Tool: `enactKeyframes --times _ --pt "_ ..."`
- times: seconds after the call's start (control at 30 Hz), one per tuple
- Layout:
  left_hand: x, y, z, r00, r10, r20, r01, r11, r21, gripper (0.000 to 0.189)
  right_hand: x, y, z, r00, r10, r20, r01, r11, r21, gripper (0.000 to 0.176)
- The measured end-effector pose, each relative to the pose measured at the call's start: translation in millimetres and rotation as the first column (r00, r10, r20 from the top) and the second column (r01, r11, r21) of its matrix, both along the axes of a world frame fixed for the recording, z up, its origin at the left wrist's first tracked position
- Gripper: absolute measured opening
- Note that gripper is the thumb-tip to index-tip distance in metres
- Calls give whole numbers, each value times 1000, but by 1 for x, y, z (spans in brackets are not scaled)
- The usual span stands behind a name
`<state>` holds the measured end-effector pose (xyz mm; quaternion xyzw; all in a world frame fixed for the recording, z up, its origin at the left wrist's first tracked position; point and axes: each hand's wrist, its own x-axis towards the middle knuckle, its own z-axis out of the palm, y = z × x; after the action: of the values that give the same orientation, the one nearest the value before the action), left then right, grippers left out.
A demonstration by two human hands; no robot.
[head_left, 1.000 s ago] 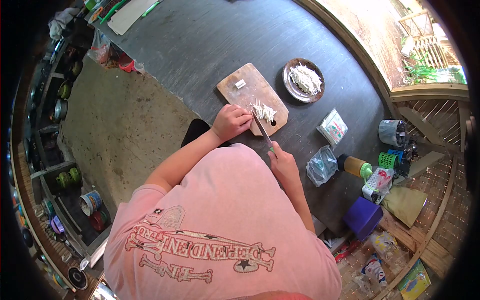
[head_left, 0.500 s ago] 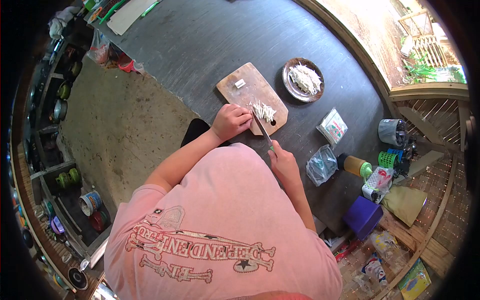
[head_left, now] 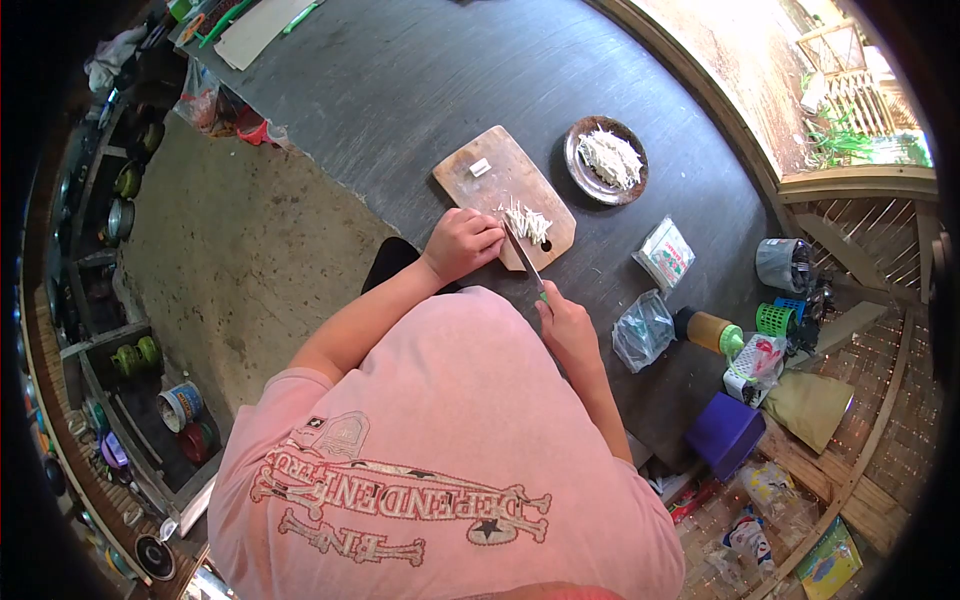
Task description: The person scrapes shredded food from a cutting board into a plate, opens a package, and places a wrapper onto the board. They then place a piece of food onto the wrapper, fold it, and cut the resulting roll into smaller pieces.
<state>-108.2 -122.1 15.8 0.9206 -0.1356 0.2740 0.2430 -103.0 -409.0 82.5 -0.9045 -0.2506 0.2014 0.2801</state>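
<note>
A wooden cutting board (head_left: 515, 180) lies on the dark table. My left hand (head_left: 465, 243) rests on its near edge, fingers bent and pressed together; what they pinch is hidden beneath them. The knife (head_left: 523, 255) is held by its green handle in my right hand (head_left: 568, 325), with the blade tip beside my left fingertips. Thin white strips (head_left: 528, 222) are piled on the board to the right of the blade. Farther up the board sits a small white block (head_left: 480, 167). A round brown plate (head_left: 578, 185) beyond the board holds a heap of similar white strips.
On the table's right are a white packet (head_left: 665, 253), a clear plastic bag (head_left: 643, 330) and a bottle (head_left: 708, 330). A purple container (head_left: 726, 433) and baskets stand farther right. Papers (head_left: 262, 30) lie at the upper left, near a hanging bag (head_left: 200, 98).
</note>
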Motion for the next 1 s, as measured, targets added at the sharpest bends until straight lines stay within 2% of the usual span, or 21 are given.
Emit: enactKeyframes --times 0.17,0.23,0.37,0.53,0.67,0.83,1.0 --pt "0 0 -2 1000 -4 5 4 1000 4 16 1 7 12 1000 10 -5 -10 997 -77 39" --pt "0 0 -1 1000 -8 -1 8 1000 7 16 2 12 18 1000 23 -10 -24 985 -172 39" --pt "1 -1 -2 1000 3 7 -3 1000 22 12 11 11 7 999 45 -13 -47 983 -177 39" --pt "1 -1 1 1000 -2 -3 2 999 41 18 18 6 4 998 -12 -63 10 1000 -29 39" --pt "0 -2 0 1000 0 -7 1 998 65 20 15 6 2 997 -31 -66 28 999 -45 39" --pt "0 -1 -1 1000 -2 -24 3 998 69 19 13 -1 5 999 -53 -3 53 995 79 39" --pt "0 -2 2 1000 3 2 -3 998 67 19 8 -4 1 999 -35 6 35 998 50 39"
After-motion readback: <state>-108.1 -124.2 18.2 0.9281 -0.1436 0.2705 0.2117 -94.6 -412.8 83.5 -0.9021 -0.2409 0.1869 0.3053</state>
